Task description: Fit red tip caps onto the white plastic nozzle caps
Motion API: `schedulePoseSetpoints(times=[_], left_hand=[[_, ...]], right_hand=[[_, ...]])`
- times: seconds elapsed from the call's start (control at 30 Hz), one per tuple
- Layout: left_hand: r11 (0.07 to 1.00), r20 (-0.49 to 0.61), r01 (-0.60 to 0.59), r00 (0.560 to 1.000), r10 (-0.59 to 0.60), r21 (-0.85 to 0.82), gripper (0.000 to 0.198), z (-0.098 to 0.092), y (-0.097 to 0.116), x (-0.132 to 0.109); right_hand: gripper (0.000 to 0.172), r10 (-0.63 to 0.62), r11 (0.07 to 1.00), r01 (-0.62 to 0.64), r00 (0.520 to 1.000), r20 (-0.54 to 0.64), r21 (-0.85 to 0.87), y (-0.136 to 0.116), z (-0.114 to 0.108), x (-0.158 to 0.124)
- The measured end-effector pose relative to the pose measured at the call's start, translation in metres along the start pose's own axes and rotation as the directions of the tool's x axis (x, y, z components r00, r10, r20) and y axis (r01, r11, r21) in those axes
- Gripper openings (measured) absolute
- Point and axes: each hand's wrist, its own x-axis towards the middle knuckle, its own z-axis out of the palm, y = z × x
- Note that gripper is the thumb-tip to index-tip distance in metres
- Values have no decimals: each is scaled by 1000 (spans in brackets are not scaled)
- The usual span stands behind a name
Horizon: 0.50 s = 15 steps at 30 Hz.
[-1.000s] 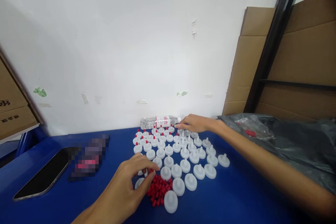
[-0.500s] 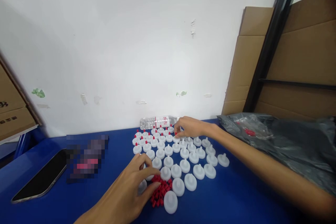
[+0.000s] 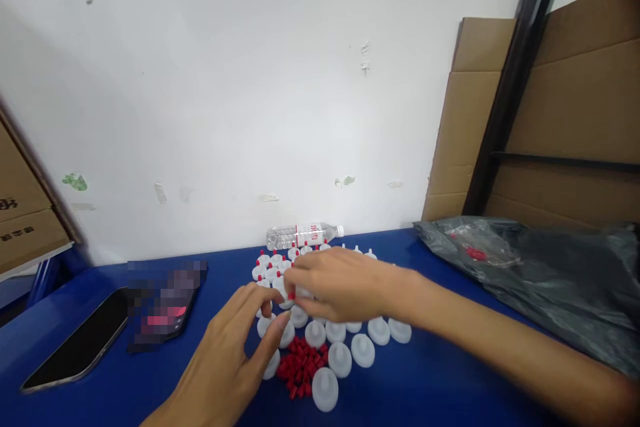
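Many white round nozzle lids [image 3: 325, 389] stand on the blue table with their spouts up. Small red caps [image 3: 260, 278] sit on the spouts of several lids at the far left of the group. My right hand [image 3: 335, 283] reaches in above the lids, its thumb and fingers closed on a red cap [image 3: 291, 295] over a white lid; whether the cap touches the spout is hidden. Just left of it, my left hand [image 3: 233, 337] hovers by the lids, thumb and index finger apart, with nothing visible between them. Beside its thumb lies a pile of loose red caps [image 3: 300, 367].
A clear plastic bottle [image 3: 305, 235] lies along the white wall behind the lids. Two phones lie at the left, one a dark phone [image 3: 83, 340]. Grey plastic sheeting [image 3: 540, 280] spreads over the right side. Cardboard [image 3: 470, 113] leans at the back right.
My right hand has come from the back of the lids toward the front left, near my left hand. My left hand has drawn back up from the red pile, its fingers parting.
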Motion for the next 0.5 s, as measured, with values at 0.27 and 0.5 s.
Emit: schedulePoseSetpoints(times=[0.27,0.5], left_hand=[[995,-6,-76,997,75,-67,26,1,-1,-3],[993,-15,-87,996,86,-79,22,0,-3,0]], right_hand=[[16,-94,969,78,994,-58,-234,-31,-6,0],[19,-57,984,45,996,-65,-171,-19,-1,0]])
